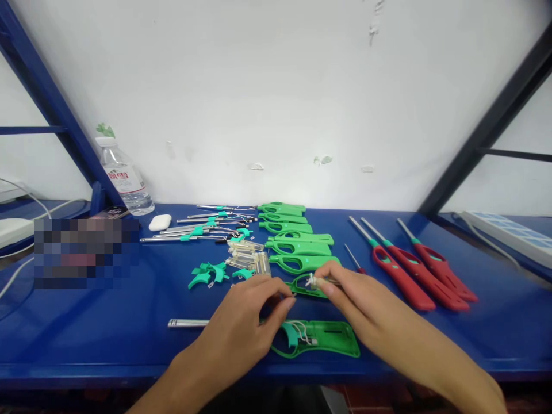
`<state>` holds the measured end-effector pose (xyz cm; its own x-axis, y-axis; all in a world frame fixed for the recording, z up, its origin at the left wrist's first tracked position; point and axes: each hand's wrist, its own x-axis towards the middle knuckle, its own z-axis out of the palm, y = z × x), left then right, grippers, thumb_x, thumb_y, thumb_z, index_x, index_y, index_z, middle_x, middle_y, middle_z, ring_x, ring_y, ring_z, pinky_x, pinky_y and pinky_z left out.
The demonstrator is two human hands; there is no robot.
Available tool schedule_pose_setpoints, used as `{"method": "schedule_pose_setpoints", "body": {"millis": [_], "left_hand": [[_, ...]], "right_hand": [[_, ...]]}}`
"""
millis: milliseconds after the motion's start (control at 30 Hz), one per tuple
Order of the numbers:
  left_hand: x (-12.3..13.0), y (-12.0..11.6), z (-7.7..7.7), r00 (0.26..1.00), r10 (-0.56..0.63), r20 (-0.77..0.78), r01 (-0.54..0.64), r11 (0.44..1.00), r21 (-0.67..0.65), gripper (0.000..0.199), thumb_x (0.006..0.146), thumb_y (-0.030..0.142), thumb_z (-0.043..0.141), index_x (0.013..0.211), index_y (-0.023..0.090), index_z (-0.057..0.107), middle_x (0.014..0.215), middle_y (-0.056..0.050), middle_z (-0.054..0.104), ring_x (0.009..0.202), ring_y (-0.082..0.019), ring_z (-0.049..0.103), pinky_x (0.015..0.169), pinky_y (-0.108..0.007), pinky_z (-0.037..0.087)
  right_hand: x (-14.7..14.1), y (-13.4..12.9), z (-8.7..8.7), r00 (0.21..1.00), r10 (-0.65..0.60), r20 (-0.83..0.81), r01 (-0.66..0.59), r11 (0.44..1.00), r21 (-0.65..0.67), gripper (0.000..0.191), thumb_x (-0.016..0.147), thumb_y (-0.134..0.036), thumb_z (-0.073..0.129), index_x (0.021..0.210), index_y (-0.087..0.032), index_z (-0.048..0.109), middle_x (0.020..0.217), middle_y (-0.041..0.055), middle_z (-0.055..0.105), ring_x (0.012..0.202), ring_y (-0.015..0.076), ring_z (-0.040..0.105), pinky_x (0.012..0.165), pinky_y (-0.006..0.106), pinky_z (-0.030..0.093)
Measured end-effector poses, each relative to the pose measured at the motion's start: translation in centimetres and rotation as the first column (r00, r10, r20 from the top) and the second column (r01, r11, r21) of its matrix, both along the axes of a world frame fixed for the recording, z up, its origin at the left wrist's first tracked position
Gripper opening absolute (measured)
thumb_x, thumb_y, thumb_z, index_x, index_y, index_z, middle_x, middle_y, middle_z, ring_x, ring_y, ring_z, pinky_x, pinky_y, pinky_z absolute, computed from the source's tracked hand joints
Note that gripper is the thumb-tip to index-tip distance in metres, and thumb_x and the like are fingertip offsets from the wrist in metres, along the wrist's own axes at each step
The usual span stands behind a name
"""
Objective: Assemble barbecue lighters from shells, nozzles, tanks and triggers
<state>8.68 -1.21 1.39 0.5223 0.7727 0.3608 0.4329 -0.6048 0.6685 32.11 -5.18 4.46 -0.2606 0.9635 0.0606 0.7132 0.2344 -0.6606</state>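
Observation:
My left hand (254, 313) hovers over the front green lighter half-shell (332, 336), thumb and forefinger pinched; a tiny piece may be between them, too small to name. Inside that shell are a teal trigger (291, 333), white wires and a dark igniter part; a metal lighter tube (187, 323) sticks out leftward, partly behind my left hand. In my right hand (353, 293) is a small clear fuel tank with a whitish valve end (314, 281), mostly hidden by the fingers. Beneath it lies another green half-shell (297, 284).
Several green half-shells (302, 247), clear fuel tanks (248, 256), teal triggers (209, 273) and wired metal tubes (194, 231) lie behind my hands. Red lighters (403, 273) and a screwdriver (353, 257) lie right. A water bottle (125, 178) and white case (160, 222) stand back left.

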Motion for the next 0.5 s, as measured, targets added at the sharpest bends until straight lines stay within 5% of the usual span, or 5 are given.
{"method": "schedule_pose_setpoints", "body": {"millis": [500], "left_hand": [[0.17, 0.52, -0.78, 0.994, -0.086, 0.072, 0.08, 0.993, 0.082, 0.023, 0.106, 0.015, 0.06, 0.114, 0.026, 0.078, 0.098, -0.001, 0.072, 0.091, -0.018, 0.066, 0.081, -0.031, 0.05]], "right_hand": [[-0.47, 0.21, 0.16, 0.995, 0.068, 0.073, -0.075, 0.993, 0.096, 0.028, 0.113, -0.042, 0.045, 0.113, -0.029, 0.07, 0.113, -0.0002, 0.076, 0.104, 0.0211, 0.069, 0.091, 0.035, 0.047]]}}
